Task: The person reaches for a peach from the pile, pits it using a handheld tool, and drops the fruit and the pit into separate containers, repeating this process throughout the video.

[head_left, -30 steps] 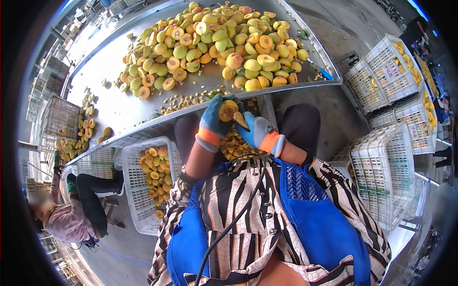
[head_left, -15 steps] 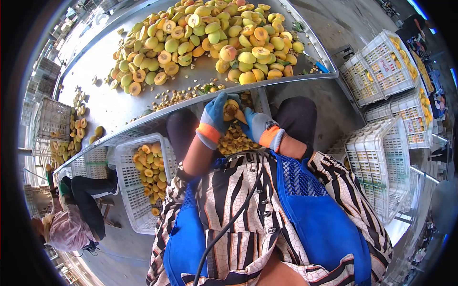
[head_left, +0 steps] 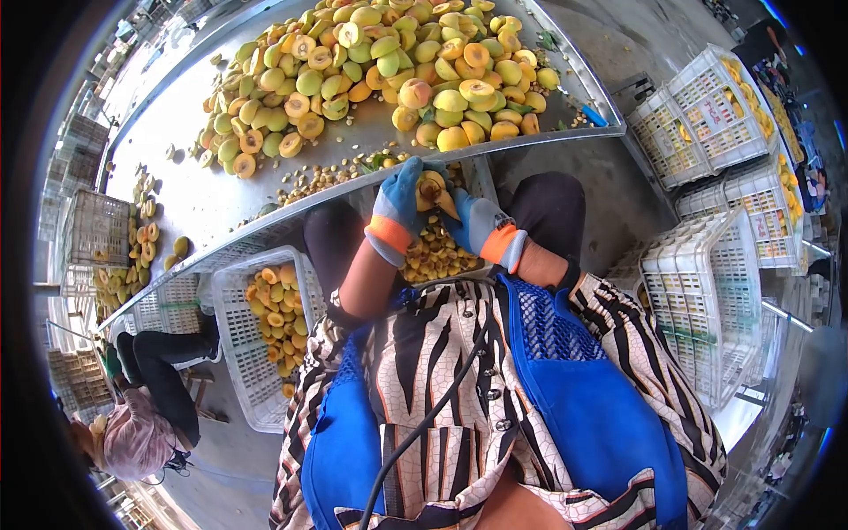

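Note:
My left hand [head_left: 397,207], in a blue-and-grey glove with an orange cuff, is closed around a cut yellow peach [head_left: 429,187], its hollow side facing up. My right hand [head_left: 478,224], gloved alike, is curled shut against the fruit's right side. A narrow tan strip shows at its fingertips; what those fingers grip I cannot tell. Both hands are over my lap, just off the table's near edge. Below them, many yellow fruit pieces [head_left: 439,254] fill the space between my knees.
A metal table [head_left: 199,190] carries a large heap of peaches [head_left: 380,66], loose pits [head_left: 322,181] along its near edge and a blue-handled tool [head_left: 594,117] at the right corner. A white crate [head_left: 238,389] of peach halves stands left; stacked crates [head_left: 698,300] stand right. Another person [head_left: 141,433] sits far left.
My hands stay together at the peach, with the right glove turned slightly and drawn in toward it. The view has shifted a little. At far left, the other person's arm and body have moved.

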The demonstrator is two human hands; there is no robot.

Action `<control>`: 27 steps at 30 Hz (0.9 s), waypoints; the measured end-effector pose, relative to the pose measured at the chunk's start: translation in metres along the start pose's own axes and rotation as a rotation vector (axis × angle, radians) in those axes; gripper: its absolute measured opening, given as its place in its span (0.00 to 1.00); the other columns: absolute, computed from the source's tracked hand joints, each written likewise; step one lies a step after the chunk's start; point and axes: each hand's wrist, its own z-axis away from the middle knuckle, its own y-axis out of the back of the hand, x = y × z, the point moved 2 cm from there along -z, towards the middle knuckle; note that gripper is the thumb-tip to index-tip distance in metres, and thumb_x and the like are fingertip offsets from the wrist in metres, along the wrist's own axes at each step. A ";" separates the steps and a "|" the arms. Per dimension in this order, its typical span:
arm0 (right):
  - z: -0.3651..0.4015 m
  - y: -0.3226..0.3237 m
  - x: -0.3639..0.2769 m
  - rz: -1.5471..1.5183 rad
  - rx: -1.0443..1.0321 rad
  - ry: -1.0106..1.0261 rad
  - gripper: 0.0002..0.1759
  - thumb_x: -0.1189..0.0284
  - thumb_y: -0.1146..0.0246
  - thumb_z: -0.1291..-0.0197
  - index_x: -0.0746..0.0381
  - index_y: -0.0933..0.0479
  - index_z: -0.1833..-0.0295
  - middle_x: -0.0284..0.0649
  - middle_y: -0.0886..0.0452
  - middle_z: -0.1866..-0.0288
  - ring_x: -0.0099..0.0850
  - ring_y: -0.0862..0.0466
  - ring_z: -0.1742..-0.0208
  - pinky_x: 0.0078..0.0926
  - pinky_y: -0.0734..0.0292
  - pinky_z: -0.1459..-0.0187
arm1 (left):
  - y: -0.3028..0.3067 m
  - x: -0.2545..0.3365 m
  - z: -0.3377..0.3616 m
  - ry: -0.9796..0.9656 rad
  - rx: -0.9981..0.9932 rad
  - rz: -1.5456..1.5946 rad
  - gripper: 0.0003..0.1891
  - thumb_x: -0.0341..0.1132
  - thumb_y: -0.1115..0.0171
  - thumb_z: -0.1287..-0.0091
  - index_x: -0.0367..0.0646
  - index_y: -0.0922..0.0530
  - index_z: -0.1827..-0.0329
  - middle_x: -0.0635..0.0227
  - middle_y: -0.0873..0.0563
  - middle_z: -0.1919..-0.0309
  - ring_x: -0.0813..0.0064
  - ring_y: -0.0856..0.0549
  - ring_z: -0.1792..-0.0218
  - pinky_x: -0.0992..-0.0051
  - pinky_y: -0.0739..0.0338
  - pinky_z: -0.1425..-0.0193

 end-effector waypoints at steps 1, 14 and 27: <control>0.001 -0.001 0.002 -0.002 -0.002 -0.006 0.17 0.69 0.37 0.44 0.67 0.29 0.52 0.59 0.20 0.67 0.57 0.19 0.66 0.50 0.24 0.64 | 0.001 0.002 0.002 -0.195 -0.027 -0.602 0.34 0.28 0.27 0.50 0.36 0.33 0.39 0.58 0.15 0.55 0.58 0.16 0.55 0.70 0.21 0.50; 0.018 -0.012 0.032 -0.055 -0.185 -0.020 0.18 0.66 0.40 0.41 0.64 0.26 0.48 0.57 0.19 0.65 0.55 0.18 0.64 0.46 0.23 0.61 | -0.017 0.004 -0.001 -0.202 -0.169 -0.150 0.20 0.28 0.35 0.41 0.36 0.28 0.46 0.57 0.15 0.59 0.58 0.15 0.60 0.68 0.19 0.54; 0.008 -0.020 -0.003 -0.476 -0.386 -0.286 0.08 0.67 0.43 0.41 0.60 0.25 0.63 0.36 0.26 0.80 0.27 0.29 0.86 0.27 0.35 0.87 | -0.021 0.016 0.003 0.406 0.239 0.447 0.33 0.57 0.56 0.27 0.32 0.19 0.71 0.58 0.16 0.78 0.68 0.16 0.76 0.74 0.21 0.67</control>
